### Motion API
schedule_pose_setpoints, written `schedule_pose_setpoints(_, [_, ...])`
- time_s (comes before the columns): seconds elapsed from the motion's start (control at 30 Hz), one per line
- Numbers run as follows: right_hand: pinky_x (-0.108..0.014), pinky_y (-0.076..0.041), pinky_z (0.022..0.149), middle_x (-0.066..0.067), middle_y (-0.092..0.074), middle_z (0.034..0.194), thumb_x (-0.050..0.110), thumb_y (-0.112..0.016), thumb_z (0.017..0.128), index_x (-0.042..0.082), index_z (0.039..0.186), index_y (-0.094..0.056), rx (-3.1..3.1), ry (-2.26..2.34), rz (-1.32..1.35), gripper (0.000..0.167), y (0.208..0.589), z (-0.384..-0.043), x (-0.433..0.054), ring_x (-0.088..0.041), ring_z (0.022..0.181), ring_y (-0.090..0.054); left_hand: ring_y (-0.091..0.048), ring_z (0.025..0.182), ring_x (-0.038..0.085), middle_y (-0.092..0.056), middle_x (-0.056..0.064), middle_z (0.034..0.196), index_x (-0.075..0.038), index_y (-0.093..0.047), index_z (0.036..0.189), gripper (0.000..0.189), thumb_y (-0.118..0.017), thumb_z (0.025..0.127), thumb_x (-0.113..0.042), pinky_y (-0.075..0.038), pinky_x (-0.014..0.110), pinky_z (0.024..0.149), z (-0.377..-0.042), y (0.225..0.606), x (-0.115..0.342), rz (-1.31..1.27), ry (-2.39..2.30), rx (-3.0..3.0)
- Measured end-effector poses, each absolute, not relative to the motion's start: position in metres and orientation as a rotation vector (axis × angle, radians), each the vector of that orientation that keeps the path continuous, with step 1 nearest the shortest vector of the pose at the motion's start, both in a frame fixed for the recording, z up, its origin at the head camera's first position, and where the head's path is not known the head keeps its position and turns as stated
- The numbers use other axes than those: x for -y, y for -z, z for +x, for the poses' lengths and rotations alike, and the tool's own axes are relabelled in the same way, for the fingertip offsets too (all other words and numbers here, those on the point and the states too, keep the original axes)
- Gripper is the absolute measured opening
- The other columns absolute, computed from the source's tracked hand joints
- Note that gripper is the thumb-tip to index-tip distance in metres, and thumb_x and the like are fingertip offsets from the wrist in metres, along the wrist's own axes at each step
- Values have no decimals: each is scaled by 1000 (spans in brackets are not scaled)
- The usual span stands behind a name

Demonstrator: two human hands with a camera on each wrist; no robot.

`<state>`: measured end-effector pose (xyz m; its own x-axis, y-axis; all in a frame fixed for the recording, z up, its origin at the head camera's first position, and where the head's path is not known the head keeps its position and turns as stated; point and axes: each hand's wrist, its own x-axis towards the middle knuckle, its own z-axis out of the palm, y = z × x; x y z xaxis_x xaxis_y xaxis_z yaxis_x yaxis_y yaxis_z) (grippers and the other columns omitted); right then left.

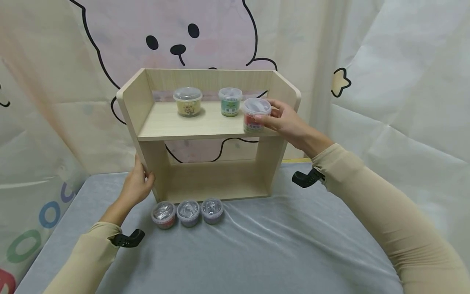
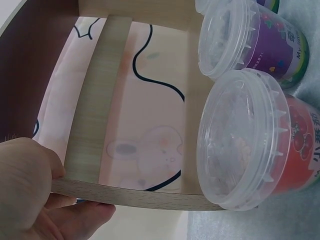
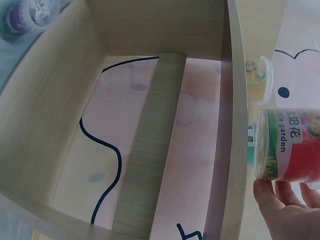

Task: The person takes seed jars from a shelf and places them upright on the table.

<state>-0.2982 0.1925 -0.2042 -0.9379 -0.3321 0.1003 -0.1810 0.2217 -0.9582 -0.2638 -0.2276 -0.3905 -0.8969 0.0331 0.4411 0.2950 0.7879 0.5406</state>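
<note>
My right hand [image 1: 290,124] holds a plastic tub [image 1: 254,121] with a red label and clear lid, over the front right of the upper board of a small wooden shelf unit [image 1: 165,128]. In the right wrist view, its fingers lie along the underside of the red tub [image 3: 300,145] as seen there. My left hand [image 1: 136,185] grips the edge of the unit's left side panel, thumb on the inner side and fingers outside. A yellow tub [image 1: 188,107] and a green tub [image 1: 230,107] stand upright on the upper board, left of the held one.
Three lidded tubs stand in a row before the unit on the blue-grey cloth: a red one [image 2: 302,145] at the left, a purple one [image 2: 275,42] in the middle, and another tub [image 1: 212,211] at the right. A printed curtain [image 1: 293,36] hangs behind.
</note>
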Motion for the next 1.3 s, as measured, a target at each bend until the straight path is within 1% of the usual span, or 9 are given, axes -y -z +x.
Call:
schedule_pose_setpoints(0.1, [-25, -46, 107, -5, -58, 135, 12, -61, 100, 12, 153, -37, -2362, 1794, -519, 58, 207, -294, -197, -12, 120, -56, -59, 73, 35, -63, 27, 90, -5, -7, 158, 79, -53, 93, -4, -46, 43, 61, -264, 391, 228, -241, 865, 2563])
schedule_pose_setpoints(0.17, [-22, -47, 101, -3, -60, 131, 14, -63, 99, 14, 152, -38, -2380, 1769, -522, 58, 209, -290, -199, -11, 117, -58, -57, 70, 33, -61, 24, 85, -5, -7, 158, 80, -53, 93, -4, -43, 40, 59, -264, 392, 227, -238, 857, 2559])
schedule_pose_setpoints(0.3, [-25, -44, 104, 0, -64, 125, 14, -63, 99, 13, 152, -38, -2387, 1738, -569, 59, 213, -285, -202, -11, 116, -59, -54, 67, 29, -57, 18, 76, -6, -7, 159, 81, -53, 92, -4, -39, 36, 57, -264, 392, 227, -238, 849, 2548])
schedule_pose_setpoints(0.4, [-28, -42, 107, 0, -66, 123, 12, -63, 98, 12, 152, -39, -2370, 1732, -617, 59, 216, -280, -202, -11, 117, -60, -54, 66, 29, -56, 16, 75, -7, -6, 159, 82, -53, 92, -4, -38, 35, 56, -264, 392, 227, -239, 849, 2553])
schedule_pose_setpoints(0.5, [-28, -42, 108, 3, -66, 124, 11, -63, 98, 12, 152, -39, -2356, 1722, -651, 59, 220, -274, -202, -11, 117, -60, -55, 67, 29, -57, 17, 76, -7, -5, 160, 82, -53, 93, -4, -40, 36, 56, -265, 392, 228, -237, 851, 2558])
schedule_pose_setpoints(0.77, [-21, -50, 100, 7, -66, 121, 5, -64, 95, 10, 152, -39, -2333, 1691, -713, 62, 235, -261, -201, -9, 114, -62, -57, 69, 32, -60, 21, 80, -8, -4, 160, 82, -53, 94, -5, -42, 39, 57, -266, 392, 228, -234, 857, 2563])
schedule_pose_setpoints(1.0, [-22, -53, 98, 1, -65, 127, 2, -67, 92, 9, 150, -42, -2286, 1693, -772, 63, 259, -254, -196, -10, 115, -63, -57, 67, 31, -59, 19, 77, -7, -6, 159, 82, -54, 93, -6, -42, 39, 57, -264, 392, 229, -219, 854, 2579])
schedule_pose_setpoints(1.2, [-21, -54, 97, -6, -64, 131, 2, -67, 92, 7, 150, -42, -2267, 1695, -742, 64, 281, -252, -194, -9, 115, -63, -60, 72, 35, -62, 23, 83, -7, -6, 159, 81, -53, 93, -5, -46, 46, 61, -263, 389, 228, -220, 865, 2579])
schedule_pose_setpoints(1.3, [-20, -53, 96, -12, -62, 135, 2, -68, 92, 6, 150, -41, -2266, 1678, -731, 64, 292, -252, -194, -8, 116, -63, -60, 74, 36, -62, 24, 85, -7, -6, 159, 81, -53, 94, -6, -47, 47, 63, -262, 388, 228, -220, 872, 2577])
